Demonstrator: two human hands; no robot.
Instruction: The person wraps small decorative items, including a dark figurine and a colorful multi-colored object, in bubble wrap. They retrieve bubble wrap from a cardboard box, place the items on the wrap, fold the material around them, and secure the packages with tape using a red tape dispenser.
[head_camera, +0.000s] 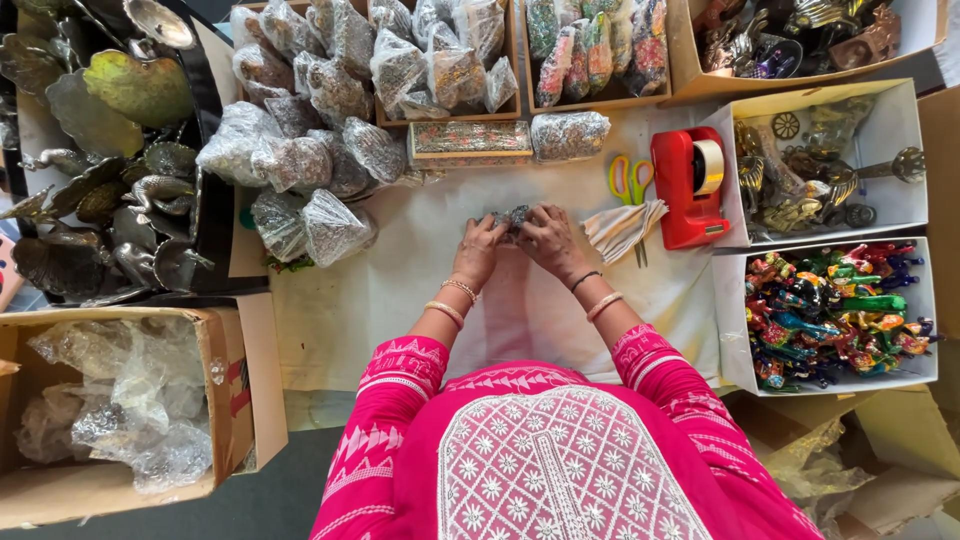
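While both hands meet at the table's (420, 260) middle, the left hand (478, 250) and right hand (548, 238) pinch 1 small wrapped bundle (510, 217) between closed fingertips, near the red tape dispenser (688, 190) and scissors (630, 180).

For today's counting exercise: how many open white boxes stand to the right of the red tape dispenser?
2. The upper white box, beside the red tape dispenser, holds metal ornaments. The lower white box, just below it, holds bright painted figures. Others may lie out of view.
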